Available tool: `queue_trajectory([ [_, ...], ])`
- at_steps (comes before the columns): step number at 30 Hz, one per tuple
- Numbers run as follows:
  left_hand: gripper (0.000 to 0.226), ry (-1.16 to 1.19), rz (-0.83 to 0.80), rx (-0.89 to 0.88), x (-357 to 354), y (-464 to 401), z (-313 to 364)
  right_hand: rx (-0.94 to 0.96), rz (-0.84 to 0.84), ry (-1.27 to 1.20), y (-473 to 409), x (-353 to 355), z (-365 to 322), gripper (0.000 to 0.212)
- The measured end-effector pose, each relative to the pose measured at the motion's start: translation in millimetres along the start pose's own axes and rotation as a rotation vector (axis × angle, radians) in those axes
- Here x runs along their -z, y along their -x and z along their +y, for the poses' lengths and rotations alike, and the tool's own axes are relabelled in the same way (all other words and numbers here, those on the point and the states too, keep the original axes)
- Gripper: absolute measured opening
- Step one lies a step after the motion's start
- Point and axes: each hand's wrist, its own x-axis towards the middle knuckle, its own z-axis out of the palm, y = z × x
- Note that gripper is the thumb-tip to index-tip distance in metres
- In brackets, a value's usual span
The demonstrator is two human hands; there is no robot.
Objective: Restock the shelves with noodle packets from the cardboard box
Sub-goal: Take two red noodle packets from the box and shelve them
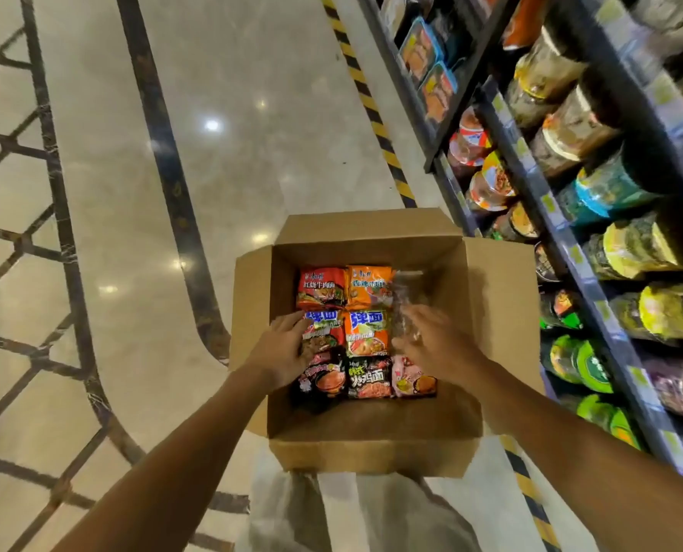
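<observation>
Your left hand (282, 346) lay inside the cardboard box (375, 452), fingers spread and resting on the blue-and-red noodle packet (324, 328) at the box's left wall; no pinch was visible. Your right hand (437, 342) was at the box's right side with a dark, clear-wrapped packet (407, 304) at its fingertips; motion blur prevented me from telling whether you gripped it. The box stood open on the floor (133, 193), flaps out, and held a full-looking layer: a red packet (320, 286) and an orange packet (367, 284) at its far end, an orange-and-green one (365, 332) in the middle, black (367, 378) and pink (413, 380) ones at its near end. The shelves (563, 241) to the right of the box carried cup noodles. Judged from this, restocking was barely begun; nearly all packets remained to be shelved.
</observation>
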Motion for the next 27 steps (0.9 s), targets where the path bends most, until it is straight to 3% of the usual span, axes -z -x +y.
queue_trajectory([
  [7,0.065,0.001,-0.070,0.082,-90.0,-151.5,-64.0,0.004,-0.023,0.030,-116.5,-97.0,49.9,0.076],
  [12,0.068,0.219,-0.074,0.266,-155.3,-233.2,-98.8,0.039,-0.055,0.028,-185.1,-167.3,85.7,0.075],
  [19,0.078,0.481,0.140,0.473,-207.5,-333.7,-125.8,0.043,-0.036,-0.031,-257.3,-225.8,121.4,0.075],
  [23,0.090,0.621,0.162,0.608,-219.3,-375.7,-140.8,0.051,-0.027,-0.069,-287.9,-248.5,124.8,0.075],
  [27,0.082,0.684,0.217,0.693,-228.7,-389.3,-144.2,0.038,-0.006,-0.139,-301.5,-261.6,122.6,0.071],
])
